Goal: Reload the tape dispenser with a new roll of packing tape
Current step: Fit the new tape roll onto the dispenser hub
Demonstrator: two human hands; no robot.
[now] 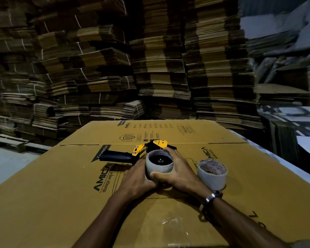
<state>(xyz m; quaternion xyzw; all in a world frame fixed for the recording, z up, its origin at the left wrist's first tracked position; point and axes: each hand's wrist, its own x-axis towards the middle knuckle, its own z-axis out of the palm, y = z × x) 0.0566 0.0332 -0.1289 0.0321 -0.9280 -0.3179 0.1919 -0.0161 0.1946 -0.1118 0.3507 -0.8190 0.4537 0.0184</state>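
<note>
We judge the reload midway: our right hand (175, 169) and left hand (138, 178) curl around the pale tape roll (159, 163) on the black-and-yellow dispenser (141, 151) mid-carton (61, 203), while a second printed-core roll (212, 173) waits rightward.

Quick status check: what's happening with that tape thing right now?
Both hands, left and right, grip the roll on the tape dispenser. Second roll stands beside. Nothing in the way.
</note>
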